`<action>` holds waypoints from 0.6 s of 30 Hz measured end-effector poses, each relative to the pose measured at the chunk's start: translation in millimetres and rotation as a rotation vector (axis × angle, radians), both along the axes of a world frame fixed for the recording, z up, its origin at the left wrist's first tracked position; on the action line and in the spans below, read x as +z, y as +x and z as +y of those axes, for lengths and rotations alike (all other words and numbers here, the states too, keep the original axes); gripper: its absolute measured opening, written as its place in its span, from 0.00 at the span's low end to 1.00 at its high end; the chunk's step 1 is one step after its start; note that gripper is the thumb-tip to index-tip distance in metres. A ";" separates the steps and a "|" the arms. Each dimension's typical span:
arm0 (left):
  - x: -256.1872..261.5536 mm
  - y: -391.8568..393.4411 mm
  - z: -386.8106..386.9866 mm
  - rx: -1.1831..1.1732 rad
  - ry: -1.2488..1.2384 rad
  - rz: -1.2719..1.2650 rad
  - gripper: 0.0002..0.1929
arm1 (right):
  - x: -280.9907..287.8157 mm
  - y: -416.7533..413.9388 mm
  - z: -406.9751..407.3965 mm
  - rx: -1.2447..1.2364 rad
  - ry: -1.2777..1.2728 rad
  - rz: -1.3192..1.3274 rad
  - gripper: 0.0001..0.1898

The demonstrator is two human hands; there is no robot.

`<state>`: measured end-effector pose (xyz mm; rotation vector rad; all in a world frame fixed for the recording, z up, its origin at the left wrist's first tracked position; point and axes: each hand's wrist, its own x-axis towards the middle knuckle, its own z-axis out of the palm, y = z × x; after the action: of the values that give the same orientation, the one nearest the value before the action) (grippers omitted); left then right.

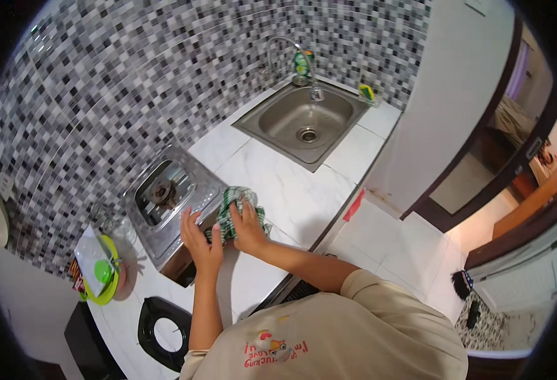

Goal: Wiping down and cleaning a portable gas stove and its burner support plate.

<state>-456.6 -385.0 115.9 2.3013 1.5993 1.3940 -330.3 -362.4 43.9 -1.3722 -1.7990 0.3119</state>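
My right hand (249, 229) is pressed onto a crumpled green-and-white checkered cloth (226, 216), its fingers closing over the fabric. The cloth bunches against the right side of a stainless steel single-burner gas stove (164, 242) and partly lies on the white tiled counter. My left hand (203, 247) is raised at the stove's front edge, fingers apart, with nothing in it. The stove's round burner (162, 191) sits exposed in its recess. Nearer my body on the left, a black ring-shaped stove plate (148, 323) with a round central hole lies on the counter.
A steel sink (278, 147) with a curved faucet (302, 50) is set into the far counter. Behind it stand a green bottle (301, 65) and a sponge (367, 92). Lime-green dishware (102, 298) and clear glassware (125, 232) crowd the left. The counter's edge (338, 216) runs along the right.
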 end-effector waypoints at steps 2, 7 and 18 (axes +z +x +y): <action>0.3 -0.9 -1.3 -0.016 -0.003 0.003 0.23 | 4.9 5.1 0.2 -0.010 -0.044 -0.019 0.48; -2.4 -4.4 -1.0 -0.013 0.016 0.024 0.20 | -5.7 27.4 11.1 -0.005 -0.141 0.147 0.44; -11.6 -1.8 -1.4 -0.011 -0.017 0.060 0.23 | 23.0 36.9 27.4 -0.081 -0.029 0.354 0.28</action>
<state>-458.4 -386.3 104.3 2.3608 1.6046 1.3156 -293.4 -335.0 66.9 -1.3126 -1.4491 0.5052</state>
